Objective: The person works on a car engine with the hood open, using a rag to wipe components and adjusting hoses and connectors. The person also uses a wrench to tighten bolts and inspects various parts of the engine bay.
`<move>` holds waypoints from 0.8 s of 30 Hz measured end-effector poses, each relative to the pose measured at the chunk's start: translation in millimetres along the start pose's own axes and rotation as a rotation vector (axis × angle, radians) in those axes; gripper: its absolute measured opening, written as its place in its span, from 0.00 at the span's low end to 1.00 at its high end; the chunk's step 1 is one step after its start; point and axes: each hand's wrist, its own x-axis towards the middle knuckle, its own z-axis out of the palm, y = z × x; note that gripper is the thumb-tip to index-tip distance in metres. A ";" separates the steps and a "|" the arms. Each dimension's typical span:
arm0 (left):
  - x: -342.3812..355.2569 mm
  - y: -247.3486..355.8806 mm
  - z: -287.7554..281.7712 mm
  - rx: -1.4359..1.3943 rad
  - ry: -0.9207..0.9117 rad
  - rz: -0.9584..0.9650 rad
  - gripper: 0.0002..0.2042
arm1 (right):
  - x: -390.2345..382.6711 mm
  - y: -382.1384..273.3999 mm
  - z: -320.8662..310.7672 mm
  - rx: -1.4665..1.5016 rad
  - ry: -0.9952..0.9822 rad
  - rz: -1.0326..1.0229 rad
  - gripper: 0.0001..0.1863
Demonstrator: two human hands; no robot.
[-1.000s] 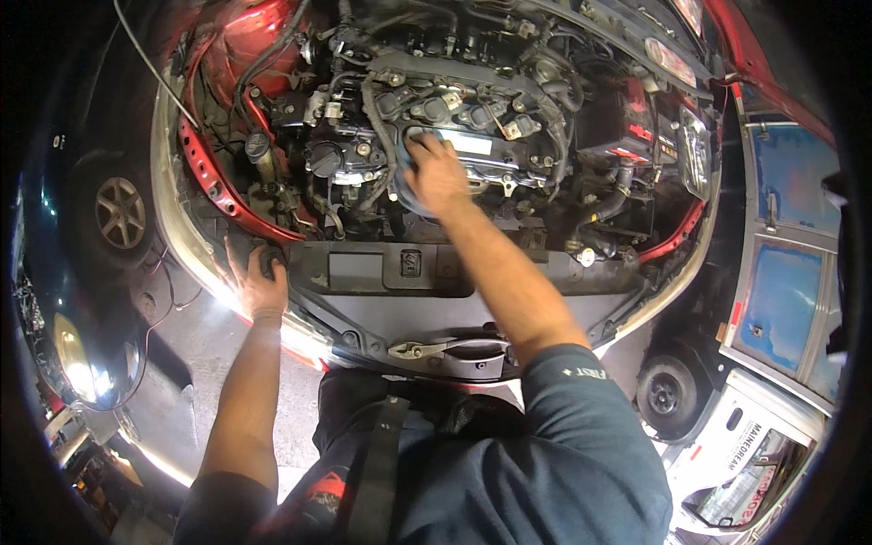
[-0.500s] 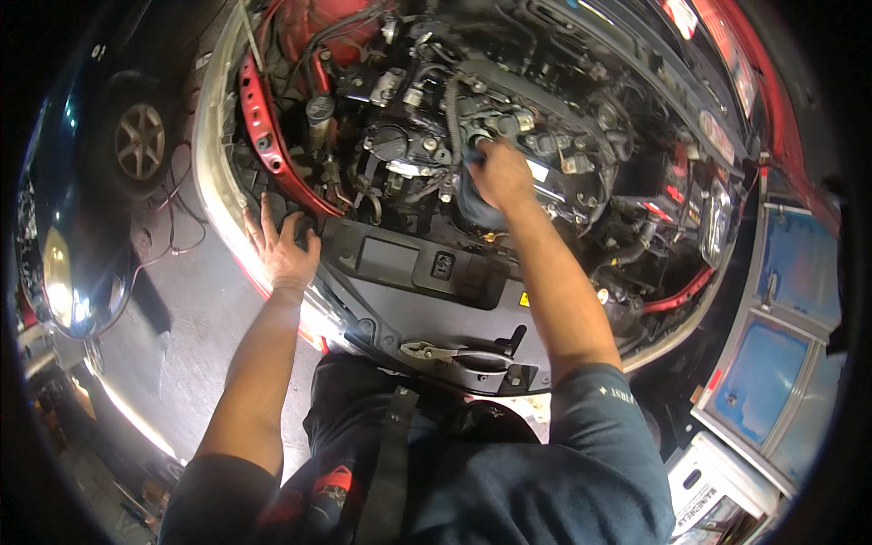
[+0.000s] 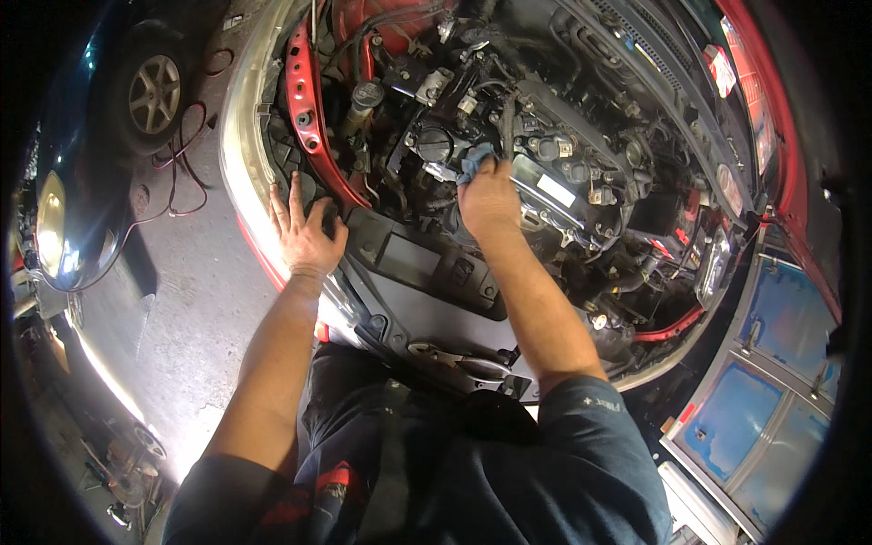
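Head view: gripping a blue cloth (image 3: 476, 163) in the closed right hand (image 3: 490, 202), hiding part of its crumpled folds behind curled fingers and obscuring its underside; holding it at the engine (image 3: 545, 168), just beside a round, ribbed black cap (image 3: 434, 143). Blocking more of the engine with the right forearm. Resting the left hand (image 3: 307, 241) open, fingers spread, along a pale, glossy body edge (image 3: 241, 136), concealing the palm. Showing matte plastic on the front panel (image 3: 418, 313) and glossy paint on a curved, perforated red rail (image 3: 304, 100). Counting one pair of metal pliers (image 3: 463, 361) lying on the front panel, one white rectangular label (image 3: 555, 189), one spoked wheel (image 3: 154, 94).
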 end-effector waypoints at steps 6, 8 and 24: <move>0.8 -0.2 -1.1 0.001 -0.037 -0.010 0.18 | 11.7 -43.4 -1.3 -0.037 -0.095 0.005 0.24; 0.2 -0.2 -0.5 0.009 -0.042 0.002 0.18 | 11.1 -47.8 1.6 0.172 0.005 -0.069 0.23; 0.1 -3.4 -13.2 -0.055 -0.172 0.040 0.15 | 45.9 -107.0 -2.8 -0.104 -0.017 0.064 0.22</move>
